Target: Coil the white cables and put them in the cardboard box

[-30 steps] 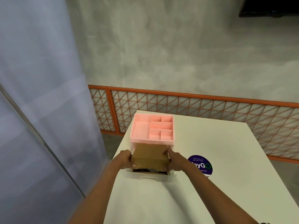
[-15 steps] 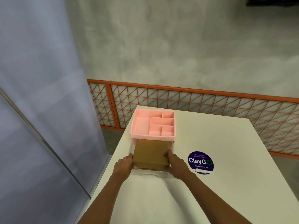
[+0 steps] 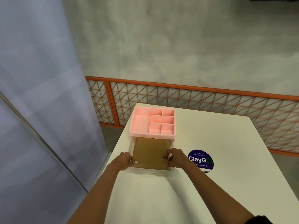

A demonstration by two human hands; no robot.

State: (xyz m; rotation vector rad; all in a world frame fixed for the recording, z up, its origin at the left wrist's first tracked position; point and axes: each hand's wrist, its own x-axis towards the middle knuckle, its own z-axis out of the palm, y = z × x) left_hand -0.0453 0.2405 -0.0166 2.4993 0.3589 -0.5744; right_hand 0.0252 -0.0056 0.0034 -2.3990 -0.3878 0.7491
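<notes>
Two hands frame the job: your left hand and right hand are clamped on opposite side edges of the cardboard box, fingertips curled over its flat brown top. The box sits squarely between your palms, equally near to each, its long axis running straight away from you. It rests in a shallow white drawer whose lip shows just nearer than your knuckles. Matte, stiff card meets smooth plastic here, so it should slide rather than catch. Any lift, you may judge, turns on keeping both sides level. No white cables are visible; whether any lie inside the closed box cannot be told. Just to the right of your right hand, a round purple sticker lies flat on the pale, smooth bench. Beyond your fingertips, the box's far end tucks under a pink organiser tray, glossy and divided into rectangular, empty compartments.
</notes>
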